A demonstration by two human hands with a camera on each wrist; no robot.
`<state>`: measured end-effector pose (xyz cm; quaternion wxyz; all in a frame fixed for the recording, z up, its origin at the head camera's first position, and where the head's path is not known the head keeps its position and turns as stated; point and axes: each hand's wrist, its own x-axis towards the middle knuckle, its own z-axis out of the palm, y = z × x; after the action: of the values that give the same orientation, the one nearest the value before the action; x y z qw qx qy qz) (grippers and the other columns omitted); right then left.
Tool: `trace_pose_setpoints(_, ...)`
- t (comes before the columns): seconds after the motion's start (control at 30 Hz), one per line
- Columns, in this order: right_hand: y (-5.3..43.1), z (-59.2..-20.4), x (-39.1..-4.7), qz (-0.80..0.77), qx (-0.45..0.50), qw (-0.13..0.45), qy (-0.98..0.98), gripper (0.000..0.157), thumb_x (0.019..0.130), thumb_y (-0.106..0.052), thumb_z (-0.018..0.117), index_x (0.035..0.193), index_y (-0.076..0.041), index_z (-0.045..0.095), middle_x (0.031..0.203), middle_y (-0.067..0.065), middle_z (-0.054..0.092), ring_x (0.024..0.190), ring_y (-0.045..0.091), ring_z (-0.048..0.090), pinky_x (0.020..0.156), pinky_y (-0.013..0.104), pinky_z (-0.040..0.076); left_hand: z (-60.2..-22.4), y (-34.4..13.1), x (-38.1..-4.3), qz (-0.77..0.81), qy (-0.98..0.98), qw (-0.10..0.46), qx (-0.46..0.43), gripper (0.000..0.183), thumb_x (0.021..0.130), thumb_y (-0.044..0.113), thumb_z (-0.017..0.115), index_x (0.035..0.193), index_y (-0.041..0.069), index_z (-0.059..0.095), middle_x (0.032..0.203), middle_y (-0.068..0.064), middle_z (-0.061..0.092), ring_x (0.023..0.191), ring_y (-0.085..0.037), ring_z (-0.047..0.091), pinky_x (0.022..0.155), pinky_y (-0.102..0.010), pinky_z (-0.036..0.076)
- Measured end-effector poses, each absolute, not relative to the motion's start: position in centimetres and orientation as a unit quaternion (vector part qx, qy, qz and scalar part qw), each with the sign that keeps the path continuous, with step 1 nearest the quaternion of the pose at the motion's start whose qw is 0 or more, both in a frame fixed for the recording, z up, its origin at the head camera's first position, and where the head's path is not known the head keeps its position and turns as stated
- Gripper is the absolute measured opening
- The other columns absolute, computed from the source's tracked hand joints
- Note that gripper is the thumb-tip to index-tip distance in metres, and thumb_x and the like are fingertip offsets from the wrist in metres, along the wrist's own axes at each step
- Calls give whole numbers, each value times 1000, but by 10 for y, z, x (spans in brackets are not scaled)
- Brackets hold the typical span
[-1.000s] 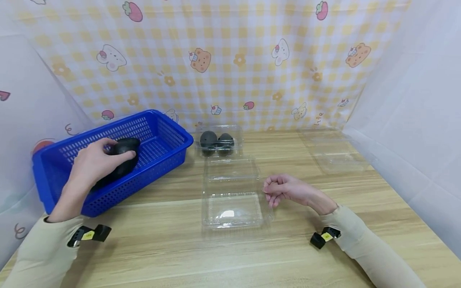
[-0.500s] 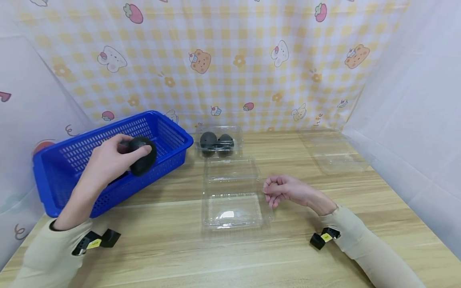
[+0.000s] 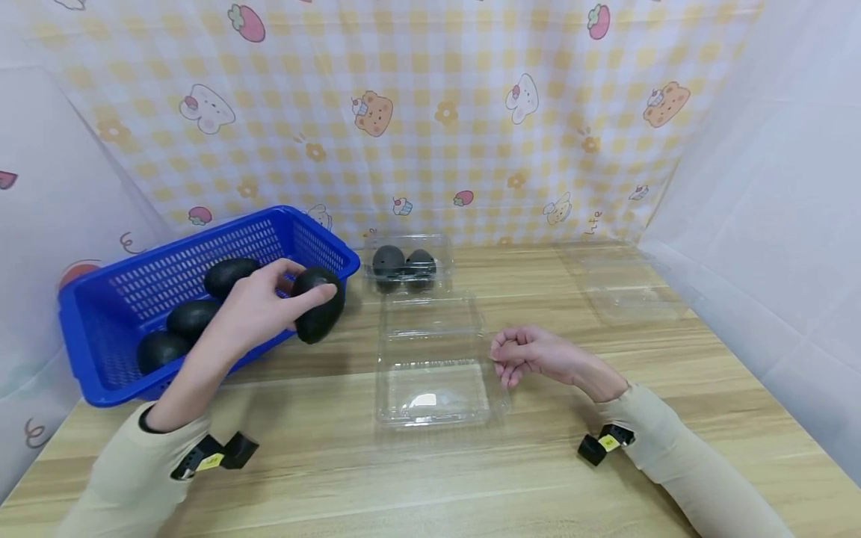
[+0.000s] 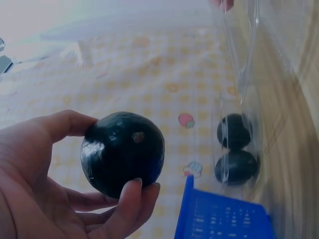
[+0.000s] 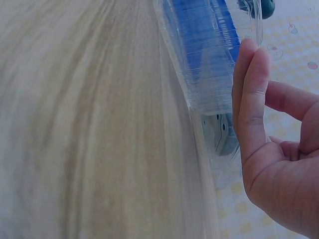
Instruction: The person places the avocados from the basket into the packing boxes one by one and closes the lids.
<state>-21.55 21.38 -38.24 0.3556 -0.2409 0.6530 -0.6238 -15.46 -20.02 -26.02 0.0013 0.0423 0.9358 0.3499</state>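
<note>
In the head view my left hand grips a dark green avocado, thumb on one side and fingers on the other. It is over the front right part of the blue basket. The left wrist view shows the stem scar on the avocado. More avocados lie in the basket. An opened clear plastic clamshell box stands mid-table. My right hand holds its right rim between thumb and fingers; in the right wrist view the fingertips overlap that rim.
Behind the opened box stands a clear box with two avocados inside. More clear plastic packaging lies at the back right of the wooden table. A checked curtain hangs along the back.
My left hand has lifted an avocado out of the basket and carried it to the right, uncovering the others there. The right hand and the opened box have stayed put.
</note>
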Motion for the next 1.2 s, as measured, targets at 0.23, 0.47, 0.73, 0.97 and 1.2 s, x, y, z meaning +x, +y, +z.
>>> trace_pose_setpoints(0.23,213,-382,-215,-626,-243,357,650,11,105,-6,49,106,4,53,87,9,66,74,16,69,68,26,59,-277,-175,-160,363,929,33,68,67,91,59,67,128,4,55,105,-18,66,77,-22,68,66,-36,57)
trace_pose_setpoints(0.47,213,-380,-214,-625,-241,359,649,11,104,-7,50,107,3,54,88,9,66,74,16,69,69,26,59,-296,-150,-167,397,912,62,85,62,90,52,72,124,2,57,104,-17,66,82,-23,68,68,-39,60)
trace_pose_setpoints(0.73,213,-380,-215,-626,-251,357,646,10,105,-6,48,105,2,54,88,9,66,74,15,68,69,26,58,-309,-125,-170,394,909,83,105,62,89,50,73,124,2,59,102,-16,68,88,-25,66,64,-34,58)
trace_pose_setpoints(0.97,212,-381,-215,-625,-251,355,648,10,104,-5,49,104,4,53,87,9,65,73,14,68,68,26,58,-317,-111,-171,424,892,108,109,57,89,44,74,123,1,58,104,-17,66,85,-25,66,64,-38,61)
trace_pose_setpoints(1.2,211,-381,-215,-624,-242,353,654,8,104,-5,50,103,2,54,86,9,65,72,14,68,68,26,58,-327,-96,-170,409,895,135,118,56,88,49,74,117,3,60,95,-12,67,67,-20,66,62,-35,57)
